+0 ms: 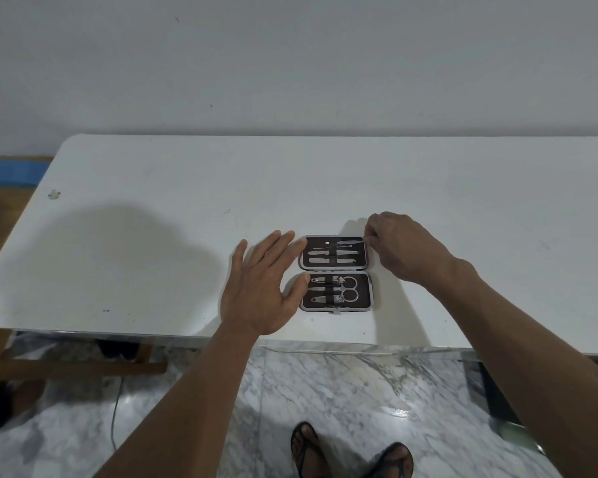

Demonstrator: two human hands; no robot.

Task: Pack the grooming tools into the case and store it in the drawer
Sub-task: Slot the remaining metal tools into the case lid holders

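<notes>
Lying open on the white table (152,219): case (335,272), tools strapped in both halves.
Left hand (259,288) spread flat beside it; right hand (399,250) pinching the far half's corner.

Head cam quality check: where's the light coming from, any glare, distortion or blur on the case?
Head view: shadows fall left of the person and the left hand, so light comes from the right; mild glare only on the marble floor; wide-angle bending curves the table edges; the open case is fairly sharp, tools discernible but fine detail soft; right hand at its far corner casts a faint shadow.
</notes>
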